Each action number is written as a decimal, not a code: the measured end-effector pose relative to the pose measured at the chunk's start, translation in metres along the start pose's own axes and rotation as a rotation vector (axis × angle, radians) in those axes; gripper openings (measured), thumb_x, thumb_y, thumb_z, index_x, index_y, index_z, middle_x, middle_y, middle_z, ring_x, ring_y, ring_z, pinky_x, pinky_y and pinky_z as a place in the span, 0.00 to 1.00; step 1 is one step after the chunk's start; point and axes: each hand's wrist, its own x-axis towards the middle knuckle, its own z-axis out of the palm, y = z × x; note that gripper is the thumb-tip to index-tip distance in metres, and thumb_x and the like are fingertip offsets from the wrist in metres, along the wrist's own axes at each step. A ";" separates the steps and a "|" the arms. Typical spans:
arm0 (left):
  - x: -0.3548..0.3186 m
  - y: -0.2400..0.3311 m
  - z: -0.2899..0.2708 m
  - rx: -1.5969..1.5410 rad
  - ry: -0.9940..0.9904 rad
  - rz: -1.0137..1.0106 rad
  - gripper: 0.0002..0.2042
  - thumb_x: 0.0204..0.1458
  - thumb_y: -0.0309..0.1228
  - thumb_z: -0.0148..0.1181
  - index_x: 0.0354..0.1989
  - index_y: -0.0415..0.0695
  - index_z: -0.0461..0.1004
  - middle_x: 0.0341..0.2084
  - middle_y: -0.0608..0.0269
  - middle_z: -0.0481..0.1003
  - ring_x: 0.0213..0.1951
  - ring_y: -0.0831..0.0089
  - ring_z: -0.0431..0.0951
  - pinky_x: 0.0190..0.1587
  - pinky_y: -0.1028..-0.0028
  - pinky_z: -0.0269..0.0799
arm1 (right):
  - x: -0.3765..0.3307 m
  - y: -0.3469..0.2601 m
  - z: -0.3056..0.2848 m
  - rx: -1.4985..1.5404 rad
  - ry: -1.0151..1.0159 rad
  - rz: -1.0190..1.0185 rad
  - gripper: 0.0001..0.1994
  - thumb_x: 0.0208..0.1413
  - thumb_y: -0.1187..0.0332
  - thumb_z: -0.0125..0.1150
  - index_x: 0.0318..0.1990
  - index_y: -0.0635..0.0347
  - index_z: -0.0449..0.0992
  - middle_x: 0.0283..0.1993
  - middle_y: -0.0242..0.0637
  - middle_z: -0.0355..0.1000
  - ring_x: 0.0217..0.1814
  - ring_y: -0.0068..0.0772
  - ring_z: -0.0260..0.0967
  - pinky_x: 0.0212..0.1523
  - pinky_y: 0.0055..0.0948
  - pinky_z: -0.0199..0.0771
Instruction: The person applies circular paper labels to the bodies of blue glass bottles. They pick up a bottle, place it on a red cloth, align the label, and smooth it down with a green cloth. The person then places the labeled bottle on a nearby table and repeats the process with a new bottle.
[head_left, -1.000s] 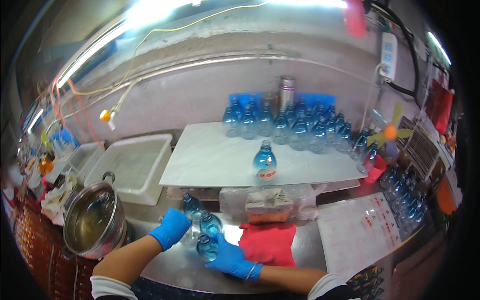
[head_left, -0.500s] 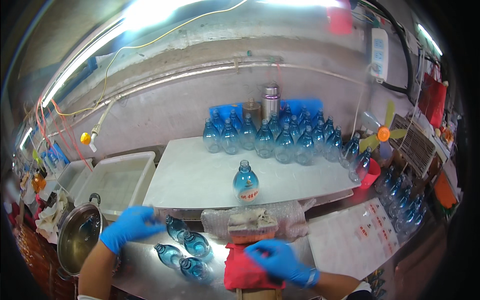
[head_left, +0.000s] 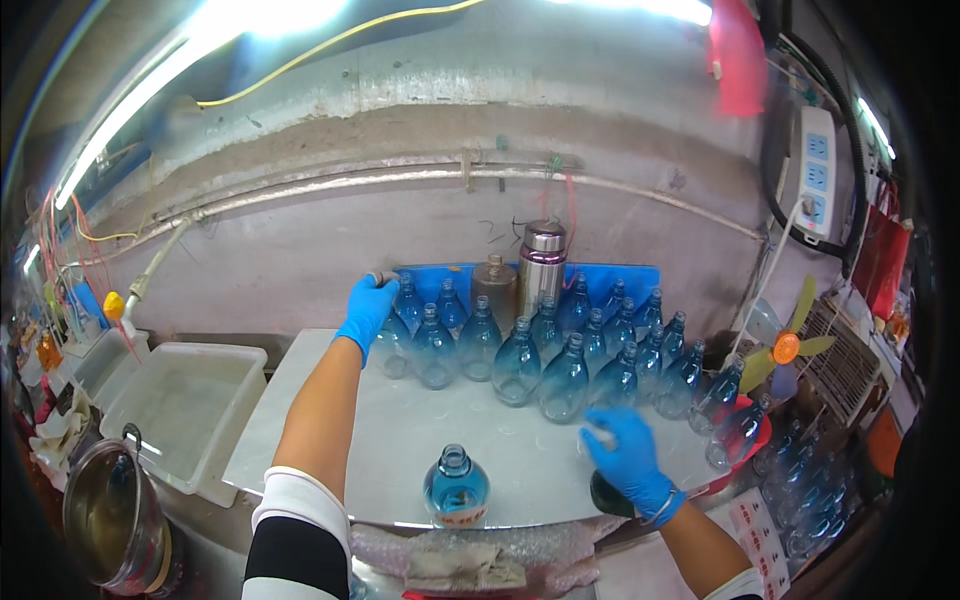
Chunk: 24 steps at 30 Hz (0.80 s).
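In the head view, the left arm is stretched far forward and nearly straight, its gloved left hand (head_left: 366, 315) closed around the neck of the leftmost bottle (head_left: 394, 352), which stands at the left end of the group on the white table (head_left: 540, 475). The right arm comes in from the lower right, angled toward the left, with the gloved right hand (head_left: 630, 455) low in front of the group, fingers curled and blurred; a dark rounded thing (head_left: 608, 494) shows under it, and I cannot tell whether the fingers grip it. Counting the leftmost one, about nineteen clear blue bottles (head_left: 516, 370) stand together on the table — some partly hidden by others — and one blue bottle with red print (head_left: 457, 490) stands apart near the front edge. Behind the group are one steel flask (head_left: 542, 275) and one brownish bottle (head_left: 494, 288). To the left are one metal pot (head_left: 115, 520) and two pale tubs, one large (head_left: 185, 415) and one smaller (head_left: 108, 362); to the right, one small fan (head_left: 785, 347).
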 end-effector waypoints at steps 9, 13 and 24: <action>0.004 0.003 0.004 -0.178 0.217 -0.007 0.16 0.57 0.39 0.47 0.26 0.43 0.75 0.10 0.67 0.64 0.14 0.74 0.66 0.18 0.73 0.64 | 0.100 0.076 0.045 0.464 0.184 0.472 0.10 0.54 0.66 0.57 0.39 0.62 0.75 0.35 0.30 0.72 0.35 0.20 0.65 0.39 0.21 0.66; -0.052 0.117 0.038 0.290 -0.308 0.237 0.19 0.40 0.49 0.60 0.27 0.43 0.77 0.23 0.50 0.75 0.29 0.58 0.77 0.33 0.64 0.72 | 0.101 0.110 0.003 0.293 0.109 0.386 0.13 0.59 0.66 0.49 0.47 0.62 0.74 0.45 0.36 0.72 0.43 0.26 0.67 0.46 0.23 0.65; -0.061 0.071 0.011 0.398 -0.005 0.266 0.09 0.40 0.34 0.58 0.25 0.42 0.73 0.26 0.50 0.74 0.31 0.53 0.75 0.35 0.61 0.71 | 0.117 0.068 0.043 0.073 -0.126 0.168 0.11 0.50 0.70 0.60 0.22 0.67 0.68 0.19 0.32 0.61 0.23 0.18 0.53 0.24 0.25 0.57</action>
